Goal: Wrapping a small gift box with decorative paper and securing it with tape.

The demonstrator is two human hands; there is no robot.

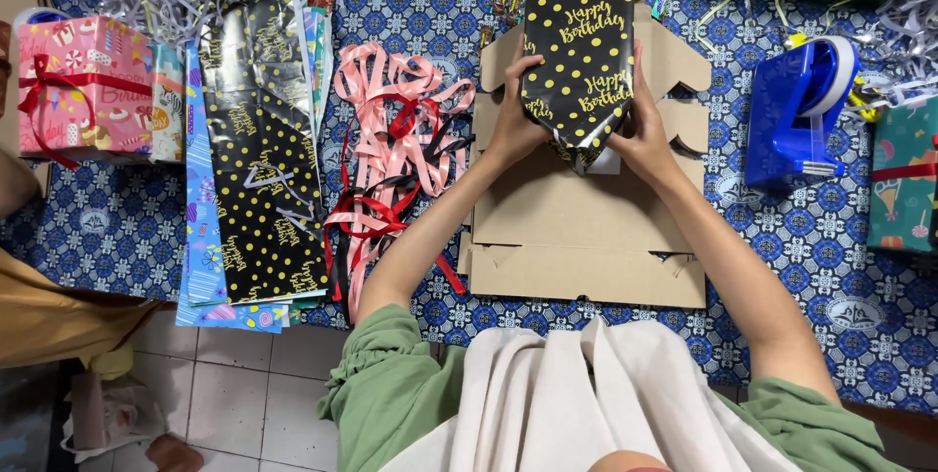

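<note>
A box wrapped in black paper with gold dots and gold lettering [583, 42] lies on flattened brown cardboard [576, 228]. My left hand [513, 120] presses the wrap's left side near the folded end. On the right side, my right hand [640, 130] pinches the same folded end, where the paper tapers to a point over a bit of white box. Both hands grip the wrapped box.
A blue tape dispenser [796, 110] stands to the right. Pink, red and black ribbons [391, 140] lie left of the cardboard, beside a stack of black dotted and colourful wrapping sheets [259, 159]. A pink wrapped gift with red ribbon [83, 86] sits far left. Shredded paper lies at the back.
</note>
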